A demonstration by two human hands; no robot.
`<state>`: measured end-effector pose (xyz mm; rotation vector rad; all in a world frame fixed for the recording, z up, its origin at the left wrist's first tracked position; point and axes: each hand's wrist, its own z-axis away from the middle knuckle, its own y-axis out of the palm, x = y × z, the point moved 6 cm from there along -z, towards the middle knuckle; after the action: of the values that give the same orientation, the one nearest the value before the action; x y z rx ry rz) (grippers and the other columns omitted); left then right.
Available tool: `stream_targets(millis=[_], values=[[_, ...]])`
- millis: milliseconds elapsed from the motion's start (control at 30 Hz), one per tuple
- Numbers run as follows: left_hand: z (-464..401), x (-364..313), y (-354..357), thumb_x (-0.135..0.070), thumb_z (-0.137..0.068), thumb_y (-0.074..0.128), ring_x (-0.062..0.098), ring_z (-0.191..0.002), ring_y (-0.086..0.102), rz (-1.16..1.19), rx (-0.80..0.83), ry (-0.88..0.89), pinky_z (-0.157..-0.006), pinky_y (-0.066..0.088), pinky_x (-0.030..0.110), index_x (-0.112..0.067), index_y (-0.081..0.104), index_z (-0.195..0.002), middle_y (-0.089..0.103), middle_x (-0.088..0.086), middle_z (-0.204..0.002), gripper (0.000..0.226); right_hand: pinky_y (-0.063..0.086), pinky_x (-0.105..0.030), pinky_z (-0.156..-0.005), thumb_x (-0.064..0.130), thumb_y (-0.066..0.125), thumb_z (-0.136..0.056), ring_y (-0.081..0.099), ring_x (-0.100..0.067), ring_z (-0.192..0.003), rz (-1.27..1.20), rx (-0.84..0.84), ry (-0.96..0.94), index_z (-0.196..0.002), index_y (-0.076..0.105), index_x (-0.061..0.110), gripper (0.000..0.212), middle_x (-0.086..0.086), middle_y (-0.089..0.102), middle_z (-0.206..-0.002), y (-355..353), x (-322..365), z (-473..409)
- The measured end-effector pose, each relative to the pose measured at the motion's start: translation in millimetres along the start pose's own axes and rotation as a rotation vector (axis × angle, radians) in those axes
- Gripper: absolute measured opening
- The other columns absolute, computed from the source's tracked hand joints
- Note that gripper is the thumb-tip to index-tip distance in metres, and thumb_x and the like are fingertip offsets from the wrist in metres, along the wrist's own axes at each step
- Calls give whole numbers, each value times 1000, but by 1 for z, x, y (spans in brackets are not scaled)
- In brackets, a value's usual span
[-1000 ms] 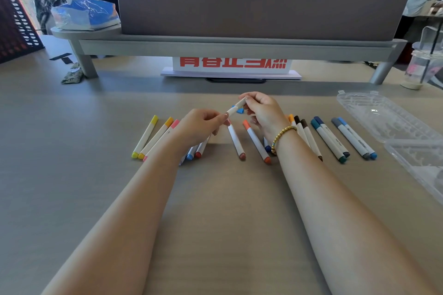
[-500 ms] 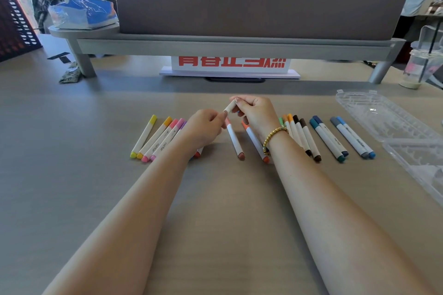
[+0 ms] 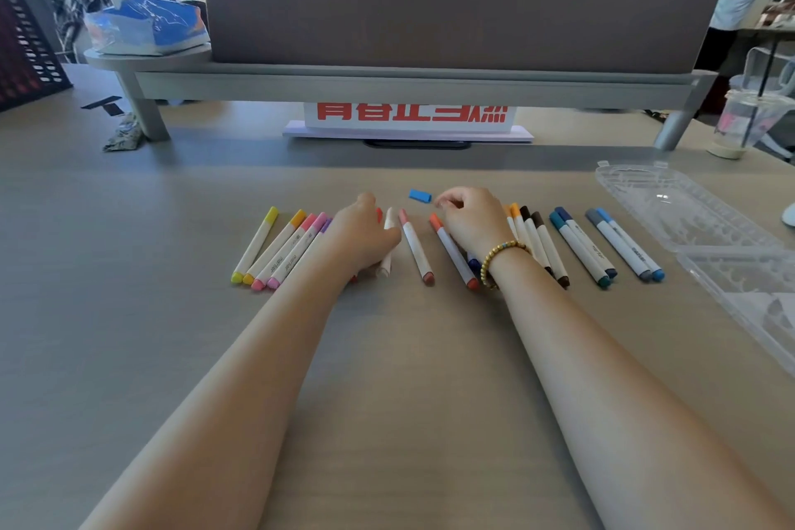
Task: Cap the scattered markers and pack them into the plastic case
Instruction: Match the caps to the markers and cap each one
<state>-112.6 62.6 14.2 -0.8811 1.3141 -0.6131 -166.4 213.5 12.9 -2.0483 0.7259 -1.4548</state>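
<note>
Left hand [image 3: 363, 239] lies palm down over the middle of the marker row [image 3: 430, 245] on the table [image 3: 172, 336], its fingers loosely curved over a pale marker [image 3: 388, 243] that shows past its knuckles; whether the fingers actually grip that marker cannot be told. Right hand [image 3: 471, 222] rests just beside it, fingers curled inward toward the thumb, with nothing visibly between them; a bead bracelet [image 3: 499, 260] circles its wrist. A loose blue cap [image 3: 420, 195] lies on the table just beyond the two hands, close to the right fingertips but apart from them. Between the hands lie a pink-capped marker [image 3: 415, 247] and an orange-capped marker [image 3: 454, 252]. Yellow, orange and pink markers [image 3: 279, 250] sit to the left of the left hand; orange, brown, teal, grey and blue markers [image 3: 593, 245] sit to the right of the right hand. Further right, the clear plastic case [image 3: 688, 219] lies open on the table, well apart from the hands, with no marker visible in it.
</note>
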Motion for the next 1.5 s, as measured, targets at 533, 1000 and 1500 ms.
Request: stream_targets(millis=[533,1000,1500], values=[[-16,8,-1,-39,-92,52,17,-53,53,63,-23,-84,-67,51,30,-11,58,-82,58,4,-61,30,30,-39,-99,46,47,-93,46,-19,-88,407,418,22,-85,69,20,36,2,57,-80,11,11,16],[-2,-60,43,-17,-95,44,24,-101,57,-247,127,49,-87,43,29,-5,52,-108,58,8,-103,20,39,-31,-80,31,39,-97,59,-23,-82,228,-47,200,-89,72,12,39,-6,71,-88,-37,-35,12],[-13,-46,15,-10,-96,43,24,-98,59,-273,-80,92,-83,53,33,-21,56,-124,56,7,-124,34,40,-38,-96,22,45,-97,59,-19,-86,46,-99,221,-99,72,15,28,-4,70,-93,-63,-69,19]])
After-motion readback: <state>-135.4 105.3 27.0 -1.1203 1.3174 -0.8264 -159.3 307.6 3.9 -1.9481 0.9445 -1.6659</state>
